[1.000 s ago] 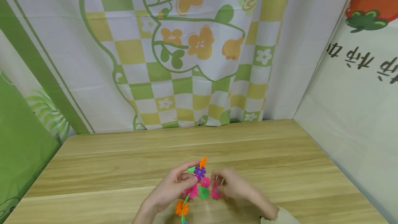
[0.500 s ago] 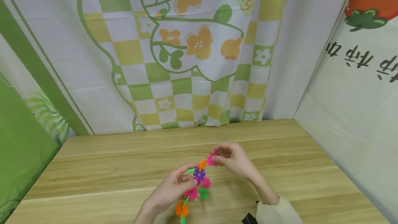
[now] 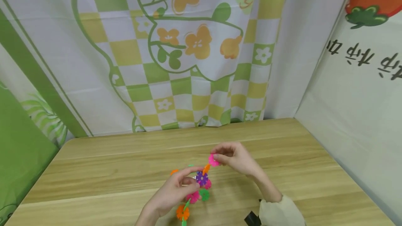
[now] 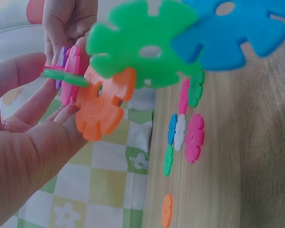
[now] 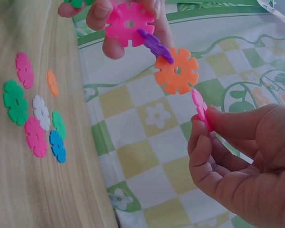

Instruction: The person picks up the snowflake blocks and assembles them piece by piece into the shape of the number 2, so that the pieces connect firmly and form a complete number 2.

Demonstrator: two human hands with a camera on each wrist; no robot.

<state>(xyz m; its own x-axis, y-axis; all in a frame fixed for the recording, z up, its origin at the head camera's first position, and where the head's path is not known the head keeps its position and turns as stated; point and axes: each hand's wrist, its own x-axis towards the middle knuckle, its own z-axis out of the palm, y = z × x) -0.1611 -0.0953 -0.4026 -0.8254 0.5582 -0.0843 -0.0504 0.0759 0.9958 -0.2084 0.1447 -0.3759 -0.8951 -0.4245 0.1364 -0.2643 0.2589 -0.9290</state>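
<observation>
The left hand (image 3: 176, 193) grips the snowflake-disc chain (image 3: 201, 180) above the tabletop's (image 3: 94, 170) near edge, steadying it; the right hand (image 3: 235, 158) pinches 1 pink disc (image 3: 214, 160) edge-on against its orange end disc (image 3: 205, 168).

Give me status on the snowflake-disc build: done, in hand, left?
Done: several discs already interlock in the chain that the left hand grips. In hand: the right hand pinches a pink disc beside the chain's orange disc, not yet slotted. Left: loose discs lie on the table.
</observation>
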